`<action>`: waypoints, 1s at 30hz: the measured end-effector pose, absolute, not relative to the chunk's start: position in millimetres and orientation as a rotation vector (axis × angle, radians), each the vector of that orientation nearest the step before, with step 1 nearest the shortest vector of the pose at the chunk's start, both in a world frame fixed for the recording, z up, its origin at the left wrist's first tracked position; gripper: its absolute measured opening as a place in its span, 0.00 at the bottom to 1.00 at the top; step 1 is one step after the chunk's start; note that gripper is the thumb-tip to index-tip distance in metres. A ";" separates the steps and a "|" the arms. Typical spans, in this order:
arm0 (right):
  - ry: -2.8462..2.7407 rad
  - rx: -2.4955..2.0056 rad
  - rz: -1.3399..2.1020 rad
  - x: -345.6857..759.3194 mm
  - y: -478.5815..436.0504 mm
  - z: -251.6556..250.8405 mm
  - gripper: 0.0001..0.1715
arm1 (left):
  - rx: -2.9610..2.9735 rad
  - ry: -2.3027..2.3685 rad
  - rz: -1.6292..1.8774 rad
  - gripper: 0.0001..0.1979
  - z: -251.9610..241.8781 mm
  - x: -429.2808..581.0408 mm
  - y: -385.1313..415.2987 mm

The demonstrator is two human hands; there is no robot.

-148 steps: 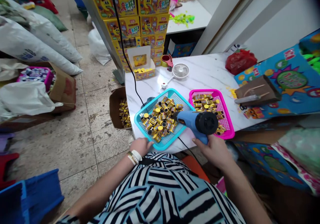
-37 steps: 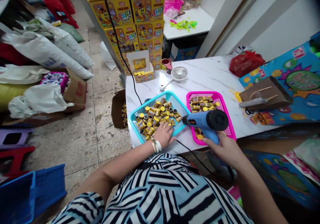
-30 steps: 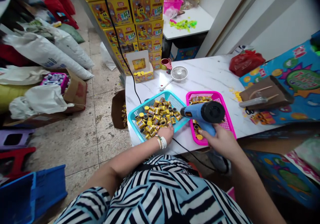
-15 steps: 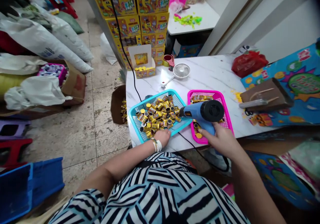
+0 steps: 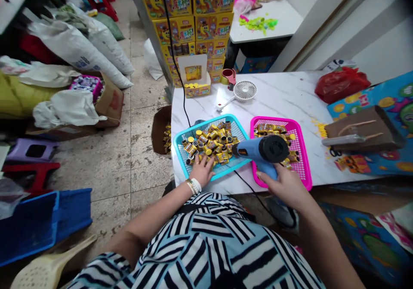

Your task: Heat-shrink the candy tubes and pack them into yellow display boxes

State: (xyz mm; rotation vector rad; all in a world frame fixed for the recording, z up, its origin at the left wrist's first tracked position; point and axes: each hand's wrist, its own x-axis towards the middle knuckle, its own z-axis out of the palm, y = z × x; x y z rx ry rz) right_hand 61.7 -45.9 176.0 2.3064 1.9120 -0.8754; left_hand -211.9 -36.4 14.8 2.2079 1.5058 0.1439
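Note:
My right hand (image 5: 284,183) is wrapped round the handle of a blue heat gun (image 5: 251,148). Its nozzle points left over a turquoise basket (image 5: 222,175), which holds many small yellow-and-brown wrapped cups (image 5: 211,144). Inside that basket's near side, my left hand (image 5: 201,170) lies with fingers spread on the cups, gripping none that I can see. Partly behind the heat gun stands a pink basket (image 5: 308,168) with more of the same cups. A black cord (image 5: 254,190) runs along the table's front edge.
Behind the baskets are a small white fan (image 5: 245,91), a tape dispenser (image 5: 228,77) and an open display box (image 5: 196,90). Yellow cartons (image 5: 174,30) are stacked at the back. To the right lie a brown block (image 5: 361,129) and a red bag (image 5: 342,84). A carton (image 5: 161,129) stands left of the table.
My left hand has moved from the turquoise basket's near rim onto the cups, and its fingers have spread. The heat gun stays in my right hand. The whole view has shifted slightly.

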 end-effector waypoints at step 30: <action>1.693 2.380 -0.961 -29.5 -104.3 211.9 0.23 | 2.435 1.007 0.166 0.16 34.0 -326.0 -45.4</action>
